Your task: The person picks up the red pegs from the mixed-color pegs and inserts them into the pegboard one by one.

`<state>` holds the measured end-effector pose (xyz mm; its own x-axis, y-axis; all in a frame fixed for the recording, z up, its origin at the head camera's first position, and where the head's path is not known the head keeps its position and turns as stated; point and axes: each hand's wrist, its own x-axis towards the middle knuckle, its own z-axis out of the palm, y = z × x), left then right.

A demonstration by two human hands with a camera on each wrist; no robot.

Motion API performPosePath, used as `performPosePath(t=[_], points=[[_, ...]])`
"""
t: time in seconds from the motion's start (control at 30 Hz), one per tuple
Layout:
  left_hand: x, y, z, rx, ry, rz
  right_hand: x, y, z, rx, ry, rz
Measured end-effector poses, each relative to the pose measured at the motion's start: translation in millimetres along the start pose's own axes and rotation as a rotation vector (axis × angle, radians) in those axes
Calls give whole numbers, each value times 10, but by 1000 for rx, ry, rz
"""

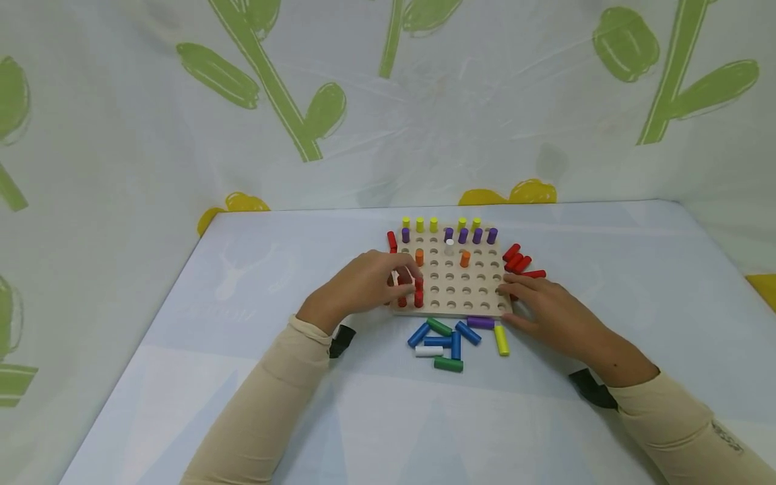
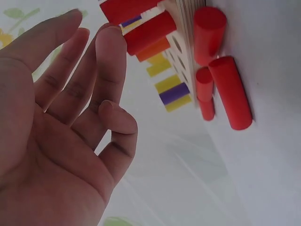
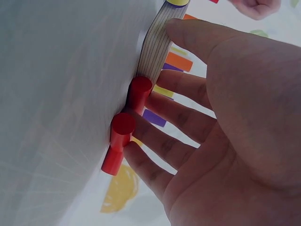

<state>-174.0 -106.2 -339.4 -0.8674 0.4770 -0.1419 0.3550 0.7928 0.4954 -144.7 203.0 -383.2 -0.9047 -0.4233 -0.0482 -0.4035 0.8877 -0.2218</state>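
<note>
A wooden pegboard [image 1: 465, 312] with rows of round holes lies on the table. My left hand [image 1: 366, 277] is over its left side with loosely bent fingers, the fingertips close beside upright red pegs [image 1: 419, 298]. In the left wrist view one fingertip [image 2: 111, 35] overlaps the end of a red peg [image 2: 153, 32], and the palm holds nothing. My right hand [image 1: 548, 311] lies at the board's right edge with fingers spread. Its thumb [image 3: 181, 30] rests on the board's side in the right wrist view, and other fingertips are right at loose red pegs [image 3: 123, 125].
Yellow pegs [image 1: 420, 225] and purple pegs [image 1: 477, 236] stand along the far rows, with a white peg [image 1: 449, 247] and orange pegs [image 1: 465, 259] nearer. Loose blue pegs [image 1: 438, 342], green pegs [image 1: 448, 364] and others lie in front; red pegs [image 1: 512, 261] lie to the right.
</note>
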Motion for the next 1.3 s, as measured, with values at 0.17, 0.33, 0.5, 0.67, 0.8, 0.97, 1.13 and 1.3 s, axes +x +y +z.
performPosePath(t=[0.17,0.33,0.5,0.67,0.8,0.97,1.13,1.3], points=[[-5,-67,-57,-9,46,-16,5,6,5,4,-1,-2],[-3,-154,-109,-15,77,-16,2,17,10,6,6,-9],[11,-272,-122,-50,88,-35,-2,25,19,2,9,-12],[26,-428,-132,-51,99,-44,-2,22,29,4,9,-15],[38,-506,-143,-53,62,-60,-4,23,39,-2,9,-9],[17,-562,-172,-47,-16,-115,10,13,32,-4,2,-6],[11,-588,-177,-46,-28,-128,11,10,21,-3,5,-4],[30,-598,-148,-71,-67,-191,6,6,17,2,-7,2]])
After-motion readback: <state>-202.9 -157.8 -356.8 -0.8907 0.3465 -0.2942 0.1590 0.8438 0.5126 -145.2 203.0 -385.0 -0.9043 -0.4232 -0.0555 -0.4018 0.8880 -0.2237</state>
